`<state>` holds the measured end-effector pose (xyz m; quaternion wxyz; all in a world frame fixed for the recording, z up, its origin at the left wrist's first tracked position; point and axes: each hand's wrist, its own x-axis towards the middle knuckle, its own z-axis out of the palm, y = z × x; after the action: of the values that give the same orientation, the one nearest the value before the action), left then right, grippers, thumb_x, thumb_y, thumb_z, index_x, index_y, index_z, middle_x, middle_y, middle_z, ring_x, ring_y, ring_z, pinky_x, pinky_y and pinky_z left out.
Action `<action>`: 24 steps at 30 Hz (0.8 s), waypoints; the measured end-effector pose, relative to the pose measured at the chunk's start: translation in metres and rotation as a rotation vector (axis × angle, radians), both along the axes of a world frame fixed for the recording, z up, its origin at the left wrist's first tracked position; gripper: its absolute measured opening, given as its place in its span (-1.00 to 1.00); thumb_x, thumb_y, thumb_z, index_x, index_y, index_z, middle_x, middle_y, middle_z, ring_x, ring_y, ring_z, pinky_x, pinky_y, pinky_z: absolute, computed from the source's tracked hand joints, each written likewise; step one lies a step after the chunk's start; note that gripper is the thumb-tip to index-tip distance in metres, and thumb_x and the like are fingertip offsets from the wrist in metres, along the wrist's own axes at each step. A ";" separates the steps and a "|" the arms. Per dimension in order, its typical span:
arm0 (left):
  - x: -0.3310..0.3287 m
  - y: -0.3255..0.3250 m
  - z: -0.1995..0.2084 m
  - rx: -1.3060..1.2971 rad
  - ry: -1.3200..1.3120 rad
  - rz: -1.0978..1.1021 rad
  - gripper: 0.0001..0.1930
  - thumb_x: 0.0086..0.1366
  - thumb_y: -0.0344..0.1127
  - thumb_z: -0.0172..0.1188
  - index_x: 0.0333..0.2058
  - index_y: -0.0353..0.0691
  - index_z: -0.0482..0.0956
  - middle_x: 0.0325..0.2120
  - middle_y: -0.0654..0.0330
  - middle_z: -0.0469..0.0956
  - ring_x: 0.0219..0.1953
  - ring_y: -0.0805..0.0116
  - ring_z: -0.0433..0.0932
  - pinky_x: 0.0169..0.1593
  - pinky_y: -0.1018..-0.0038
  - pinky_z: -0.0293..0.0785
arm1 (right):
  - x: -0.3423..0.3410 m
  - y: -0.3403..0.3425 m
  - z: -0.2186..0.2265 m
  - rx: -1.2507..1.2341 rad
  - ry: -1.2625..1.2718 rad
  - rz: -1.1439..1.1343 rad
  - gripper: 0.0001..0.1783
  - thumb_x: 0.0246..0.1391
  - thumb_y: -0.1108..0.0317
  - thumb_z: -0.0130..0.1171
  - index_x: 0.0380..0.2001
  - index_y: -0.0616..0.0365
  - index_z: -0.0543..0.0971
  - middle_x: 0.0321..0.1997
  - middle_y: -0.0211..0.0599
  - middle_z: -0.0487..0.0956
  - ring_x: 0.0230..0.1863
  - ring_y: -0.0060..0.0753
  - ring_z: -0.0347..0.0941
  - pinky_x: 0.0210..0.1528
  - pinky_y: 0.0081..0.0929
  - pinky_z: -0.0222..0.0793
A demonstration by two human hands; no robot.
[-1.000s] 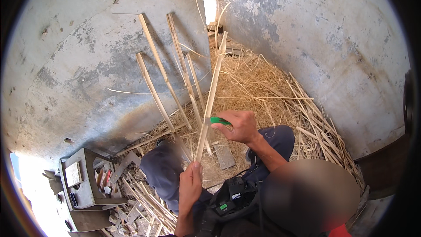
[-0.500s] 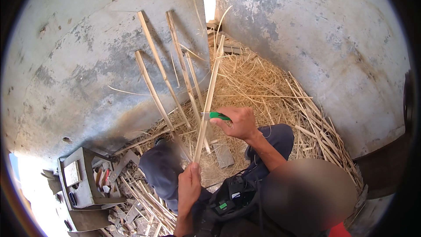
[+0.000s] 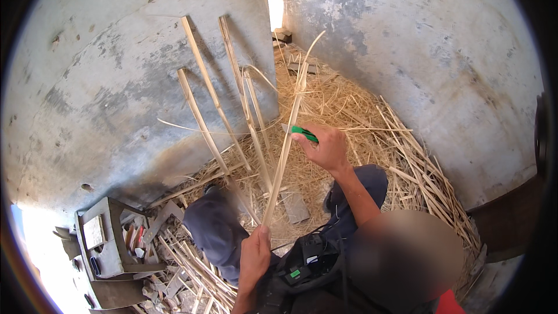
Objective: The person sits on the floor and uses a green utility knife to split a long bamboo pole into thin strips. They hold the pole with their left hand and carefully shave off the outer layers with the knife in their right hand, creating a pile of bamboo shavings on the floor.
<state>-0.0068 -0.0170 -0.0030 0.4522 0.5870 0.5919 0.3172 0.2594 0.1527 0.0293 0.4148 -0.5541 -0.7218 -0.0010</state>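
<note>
evidently the left hand [image 3: 256,250] is closed round the near end of a pale split strip [image 3: 283,166], which slants up and away between the left knee [image 3: 212,227] and the right knee [image 3: 375,186]; the right hand [image 3: 326,146] is closed on a green-handled knife [image 3: 306,134], its blade appearing to touch the strip's upper half; a thin curl [image 3: 315,42] rises by the far end, and from where i stand i cannot tell whether it is attached.

i judge the strip light, stiff along most of its length, springier at the slim far end, dry rather than slippery, and liable to split along the grain; the near end is the sound place to hold, well apart from the blade; its long edges may splinter, so fingers are better laid on the flat faces.

to the left, four leaning strips [image 3: 209,75] stand against the left wall [image 3: 116,81] and crowd sideways movement; to the right, room is wider over the shavings [image 3: 354,107], as far as the piled sticks [image 3: 430,180] along the right wall [image 3: 453,81]; ahead, both walls converge; depth there is hard to read.
</note>
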 end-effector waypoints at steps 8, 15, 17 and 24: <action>-0.002 -0.014 -0.005 -0.062 0.021 -0.043 -0.54 0.67 -0.10 -0.10 -0.32 -0.38 0.47 -0.61 -0.06 0.38 -0.55 -0.04 0.40 -0.33 0.14 0.38 | 0.027 0.023 0.000 -0.017 0.071 -0.167 -0.53 0.31 -0.15 0.29 -0.17 0.04 0.79 -0.57 -0.25 0.65 -0.56 -0.14 0.60 -0.47 -0.23 0.44; -0.001 -0.012 0.003 -0.030 0.074 -0.046 -0.53 0.67 -0.09 -0.12 -0.33 -0.37 0.48 -0.60 -0.15 0.40 -0.50 -0.27 0.44 -0.31 0.06 0.38 | 0.020 0.022 -0.005 -0.061 0.059 -0.253 -0.48 0.39 -0.18 0.20 -0.21 0.10 0.77 -0.67 -0.26 0.53 -0.64 -0.19 0.49 -0.51 -0.21 0.33; -0.002 -0.011 -0.002 -0.010 0.083 -0.049 -0.53 0.67 -0.08 -0.12 -0.33 -0.37 0.48 -0.60 -0.15 0.41 -0.50 -0.28 0.45 -0.31 0.05 0.37 | 0.026 0.025 -0.009 -0.185 0.156 -0.172 -0.45 0.39 -0.19 0.18 -0.25 0.11 0.76 -0.69 -0.32 0.49 -0.66 -0.28 0.44 -0.51 -0.25 0.32; -0.008 -0.012 -0.007 -0.041 0.097 -0.064 -0.54 0.67 -0.09 -0.10 -0.33 -0.35 0.48 -0.62 -0.12 0.41 -0.53 -0.24 0.45 -0.35 0.06 0.36 | 0.074 0.047 -0.017 -0.840 0.634 0.229 -0.39 0.43 -0.23 0.13 -0.36 0.12 0.72 -0.67 -0.53 0.43 -0.59 -0.59 0.32 -0.47 -0.45 0.25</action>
<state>-0.0148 -0.0287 -0.0100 0.4449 0.6110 0.6003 0.2615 0.3334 0.1995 0.0124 0.3525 -0.5631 -0.5552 0.5005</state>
